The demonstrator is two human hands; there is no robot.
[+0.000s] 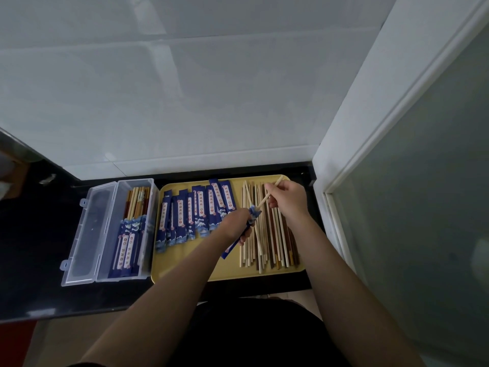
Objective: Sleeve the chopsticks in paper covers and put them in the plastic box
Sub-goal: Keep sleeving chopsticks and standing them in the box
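Both hands grip: left [236, 225] the paper cover [239, 235], right [287, 197] pale chopsticks [264, 201] slanting into it.

Two bare arms reach out from the bottom of the view. No sleeves show on them at all, from the hands down to where the arms leave the picture. The left hand [235, 223] and the right hand [287, 198] have no gloves on. No rings, watch or bands can be seen on the fingers or wrists. The arms are long and smooth. Between the arms, low down, there is something dark and black that the person wears. It is too dark to tell what kind of clothing it is.
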